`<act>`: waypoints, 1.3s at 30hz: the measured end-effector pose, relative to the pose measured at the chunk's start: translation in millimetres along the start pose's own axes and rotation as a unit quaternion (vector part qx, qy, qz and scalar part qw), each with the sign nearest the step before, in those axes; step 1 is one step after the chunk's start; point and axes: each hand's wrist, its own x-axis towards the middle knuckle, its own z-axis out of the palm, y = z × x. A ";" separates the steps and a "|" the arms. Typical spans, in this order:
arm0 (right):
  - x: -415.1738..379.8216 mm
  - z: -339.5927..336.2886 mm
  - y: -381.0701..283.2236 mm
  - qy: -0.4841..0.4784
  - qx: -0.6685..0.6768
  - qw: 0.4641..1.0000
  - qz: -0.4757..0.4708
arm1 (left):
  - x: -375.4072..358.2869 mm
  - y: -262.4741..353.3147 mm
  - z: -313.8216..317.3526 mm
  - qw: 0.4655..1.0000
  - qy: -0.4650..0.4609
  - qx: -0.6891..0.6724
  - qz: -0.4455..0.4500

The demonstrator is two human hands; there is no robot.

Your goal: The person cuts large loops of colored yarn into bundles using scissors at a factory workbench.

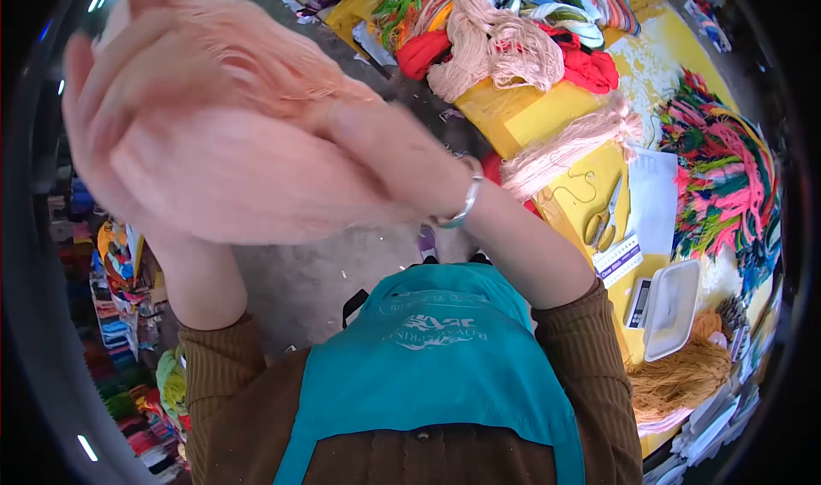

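A large skein of pale peach-pink thread (248,177) is held up in front of me at the upper left, its strands partly smeared by motion. My left hand (111,100) is at its far left side, fingers bent around the threads and blurred. From the right, my right hand (376,143) reaches into the skein; its fingers are mostly hidden among the strands. A silver bracelet (472,192) circles my right wrist. Both hands hold the same skein above the floor, apart from the yellow table.
On the yellow table (530,117) to the right lie a pale pink skein (564,151), scissors (605,215), paper (652,194), a scale (638,304) with a white tray (671,310), brown yarn (680,378) and a multicoloured bundle (723,168). More coloured yarn (120,254) is stacked at left.
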 end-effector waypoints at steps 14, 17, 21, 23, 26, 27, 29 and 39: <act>43.1 27.0 0.8 -0.097 0.577 0.792 0.174 | -56.9 -23.8 -135.8 0.916 0.359 0.178 -0.017; 55.0 30.7 9.5 -0.062 0.604 0.769 0.201 | -98.8 -39.4 -181.2 0.865 0.300 0.401 0.023; 62.1 38.8 29.8 -0.015 0.602 0.763 0.235 | -107.4 -14.9 -144.2 0.668 0.294 0.613 0.303; 65.9 42.0 39.6 -0.021 0.588 0.770 0.247 | -110.1 -5.5 -129.8 0.567 0.146 0.767 0.263; 64.4 53.6 46.2 0.004 0.580 0.769 0.270 | -104.3 -5.0 -137.0 0.488 0.128 0.823 0.260; 64.7 58.0 44.4 0.004 0.585 0.765 0.270 | -101.8 -2.6 -142.3 0.452 0.116 0.851 0.241; 63.9 58.8 46.5 0.000 0.577 0.772 0.267 | -102.6 0.5 -146.4 0.447 0.084 0.860 0.230; 34.6 65.1 48.0 -0.003 0.562 0.760 0.326 | -111.2 34.1 -153.1 0.790 -0.048 0.611 0.007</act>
